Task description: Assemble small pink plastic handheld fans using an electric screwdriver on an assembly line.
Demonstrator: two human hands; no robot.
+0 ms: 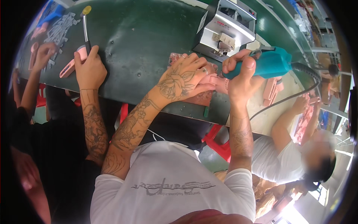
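My left hand (186, 76) is closed over a pink plastic part (220, 83), pressing it down on a worn pinkish board (197, 98) on the table. Most of the part is hidden under my fingers and thumb. In my right hand (242, 76) lies a teal corded power tool (266, 64), with the fingers wrapped round its body. Its working end sits close to the pink part, but my right hand covers the tip, so contact cannot be made out. A black cord (311, 71) leaves the tool's far right end and loops down toward me.
A silver-and-black benchtop machine (225, 28) stands just beyond my hands. Another pink part (270, 91) lies to the right. At left, a co-worker's hand (90, 71) holds a yellow-headed hammer (86, 28) beside a pink piece (68, 69). Grey pieces (61, 31) are heaped farther left.
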